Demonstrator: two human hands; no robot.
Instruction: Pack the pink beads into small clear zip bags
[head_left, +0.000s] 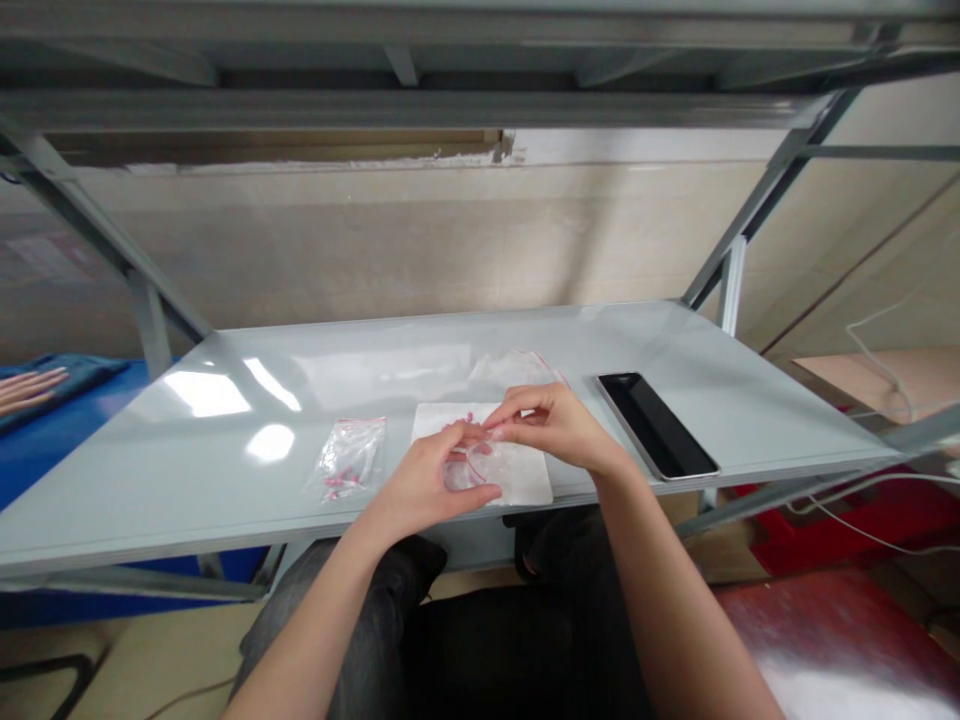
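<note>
My left hand (431, 475) is curled around a clear plastic bag (474, 468) with a red line along its edge, thumb and fingers on either side. My right hand (551, 425) is closed in a pinch right at the left fingertips; whatever lies in the pinch is too small to make out. Under both hands lies a white sheet (525, 480). A few small pink pieces (469, 416) show on it, partly hidden by the fingers. To the left, a clear zip bag (352, 455) with several pink pieces inside lies flat on the grey table (247, 470).
Behind my hands lies another clear bag (517, 368) with a red edge. A black-screened tablet or phone (658, 425) lies on the right. Metal shelf posts (724, 280) frame the table. At far left, another person's hand (30, 388) rests on dark cloth over a blue surface.
</note>
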